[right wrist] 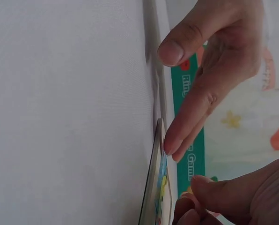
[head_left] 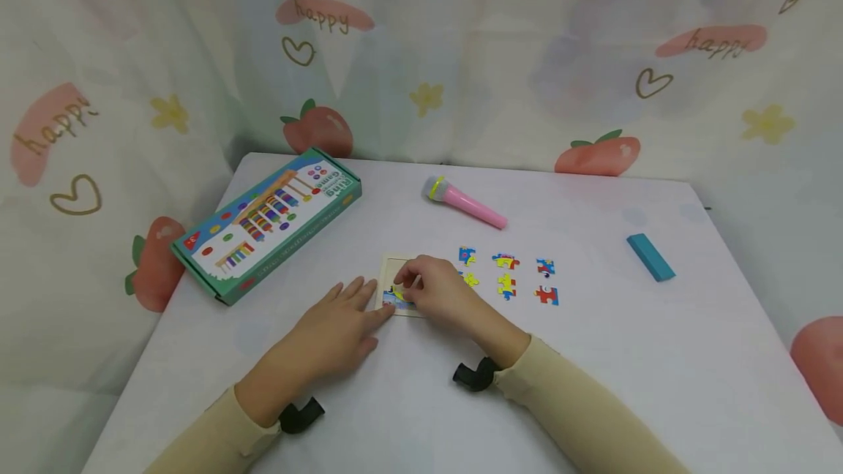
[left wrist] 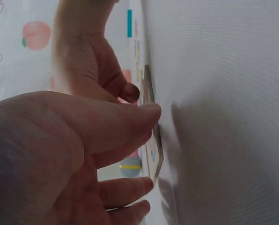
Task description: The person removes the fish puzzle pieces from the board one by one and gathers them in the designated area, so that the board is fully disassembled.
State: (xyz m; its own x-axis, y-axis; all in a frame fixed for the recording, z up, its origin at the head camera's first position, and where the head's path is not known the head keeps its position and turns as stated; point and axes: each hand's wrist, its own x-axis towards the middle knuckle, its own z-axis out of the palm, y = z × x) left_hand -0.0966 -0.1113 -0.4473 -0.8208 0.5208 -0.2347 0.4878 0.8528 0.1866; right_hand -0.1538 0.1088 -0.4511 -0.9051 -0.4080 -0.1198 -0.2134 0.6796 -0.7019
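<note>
While the left hand (head_left: pixel 339 331) lies with fingers spread against the puzzle tray (head_left: pixel 388 266) on the white table (head_left: pixel 388 408) in the head view, the right hand (head_left: pixel 444 295) bends over it, beside six loose pieces (head_left: pixel 546 295). In the left wrist view, the left thumb (left wrist: pixel 125 122) hides part of the tray. The right wrist view shows the right fingers (right wrist: pixel 190 218) curled near coloured pieces (right wrist: pixel 164 185) in the tray; whether they pinch anything, I cannot tell.
</note>
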